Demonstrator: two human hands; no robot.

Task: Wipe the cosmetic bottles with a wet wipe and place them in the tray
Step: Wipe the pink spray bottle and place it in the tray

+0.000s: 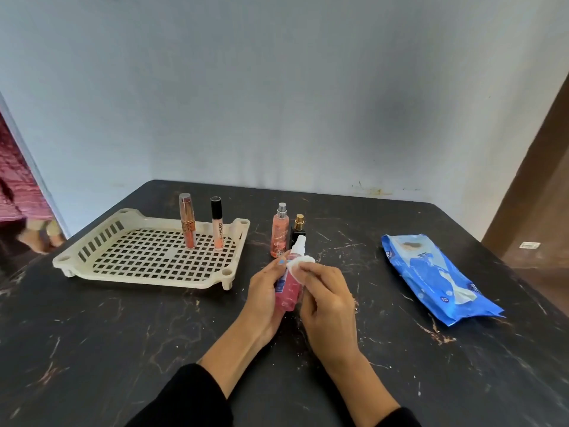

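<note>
Left hand (261, 295) grips pink bottle (288, 288), half-hidden; right hand (326, 300) pinches wipe (300, 262).

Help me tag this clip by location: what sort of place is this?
Probably a room in a home, not a shop or lab: a dark marble-patterned table against a plain painted wall, holding a cream plastic tray and a blue wet-wipe pack.

Pink spray bottle (288, 285) tilted, white wipe (300, 262) against it; cream tray (123, 274) left.
</note>
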